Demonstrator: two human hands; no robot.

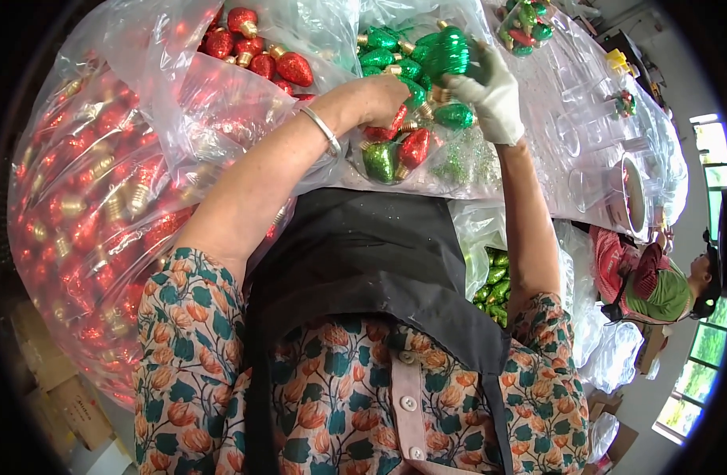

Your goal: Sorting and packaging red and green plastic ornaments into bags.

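Observation:
My right hand [494,95], in a white glove with bare fingertips, has its thumb and fingers around a shiny green bulb ornament [446,54], raised above several green bulbs [379,57]. Bare and wearing a bangle [322,131], my left hand [379,96] curls downward beside a red glitter bulb [396,123]. Its fingertips are mostly hidden, so what they grip is unclear. Just below it, clear plastic [436,147] surrounds a light-green bulb [381,161] and a red bulb [415,147]. Another green bulb [454,116] lies beneath the gloved hand.
A large clear bag [86,261] of red bulbs fills the left side, with loose red bulbs [294,69] at its mouth. Clear cups [589,190] and a round tub [628,194] stand on the right. Green bulbs [494,289] sit below the table edge. Another person [656,281] is at far right.

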